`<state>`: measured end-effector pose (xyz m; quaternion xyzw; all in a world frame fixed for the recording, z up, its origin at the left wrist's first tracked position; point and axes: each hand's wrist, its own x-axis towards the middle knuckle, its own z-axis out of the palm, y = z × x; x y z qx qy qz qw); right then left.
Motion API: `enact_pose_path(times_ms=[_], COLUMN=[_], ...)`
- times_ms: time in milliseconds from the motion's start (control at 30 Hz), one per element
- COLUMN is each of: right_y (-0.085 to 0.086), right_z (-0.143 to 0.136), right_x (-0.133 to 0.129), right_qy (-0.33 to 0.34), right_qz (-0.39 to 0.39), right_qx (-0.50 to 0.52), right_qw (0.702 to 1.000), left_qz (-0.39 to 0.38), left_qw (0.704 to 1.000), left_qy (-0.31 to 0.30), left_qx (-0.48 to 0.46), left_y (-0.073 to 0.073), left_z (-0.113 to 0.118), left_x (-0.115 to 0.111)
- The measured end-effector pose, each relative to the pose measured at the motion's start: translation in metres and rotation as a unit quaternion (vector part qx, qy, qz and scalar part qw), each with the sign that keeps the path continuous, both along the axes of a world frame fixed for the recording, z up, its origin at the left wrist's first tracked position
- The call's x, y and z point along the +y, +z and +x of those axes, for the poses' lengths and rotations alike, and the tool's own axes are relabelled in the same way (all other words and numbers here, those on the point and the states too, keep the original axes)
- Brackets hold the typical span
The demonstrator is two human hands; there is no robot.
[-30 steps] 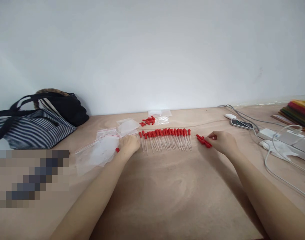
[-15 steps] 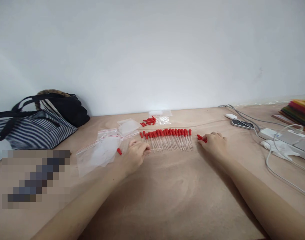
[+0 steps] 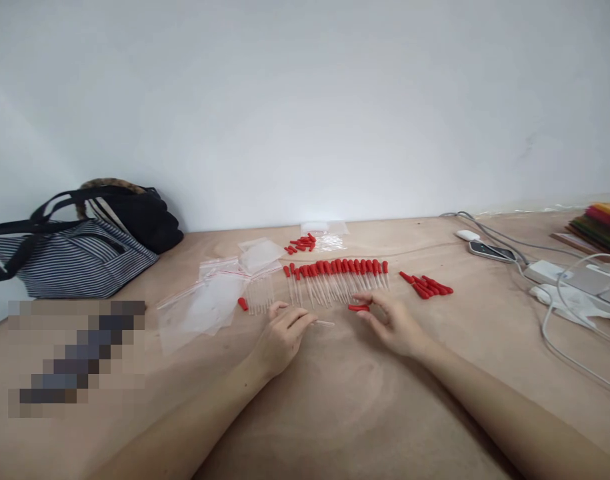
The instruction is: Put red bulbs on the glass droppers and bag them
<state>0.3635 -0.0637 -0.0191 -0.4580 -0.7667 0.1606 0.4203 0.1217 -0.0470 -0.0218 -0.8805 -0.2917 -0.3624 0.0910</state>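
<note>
My left hand (image 3: pixel 285 337) is closed on a clear dropper tube (image 3: pixel 325 323), whose end points right. Between the thumb and fingers of my right hand (image 3: pixel 389 323) is a red rubber bulb (image 3: pixel 358 308), a short gap away from the tube. Behind both hands lies a row of droppers (image 3: pixel 335 283), clear tubes topped with red bulbs. Several bare tubes (image 3: pixel 259 297) lie left of the row, with one loose red bulb (image 3: pixel 242 304) beside them. A pile of red bulbs (image 3: pixel 427 287) rests to the right of the row.
Clear zip bags (image 3: pixel 205 307) lie at the left. More red bulbs (image 3: pixel 301 243) and clear tubes (image 3: pixel 331 241) sit near the wall. A striped bag (image 3: pixel 85 257) stands far left. At right are a phone-like device (image 3: pixel 492 251), a power strip (image 3: pixel 605 287) and cables.
My right hand has come left from the bulb pile with a red bulb. My left hand has moved right and nearer to me, with a clear tube now showing in it.
</note>
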Motion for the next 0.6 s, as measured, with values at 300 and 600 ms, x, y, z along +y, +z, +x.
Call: enact_pose_path(times_ms=[300,600], right_y=[-0.001,-0.009], right_z=[-0.023,-0.023], right_x=[-0.006,-0.006], right_qy=[0.133,0.161], right_qz=[-0.063,-0.138], right_qx=[0.058,0.115], right_qw=[0.987,0.970], left_qz=[-0.016,-0.016], left_qw=[1.000,0.999], left_qy=[-0.015,-0.038], left_qx=[-0.001,0.027], left_y=[-0.003,-0.003], left_z=[0.000,-0.004], left_x=[-0.001,-0.001])
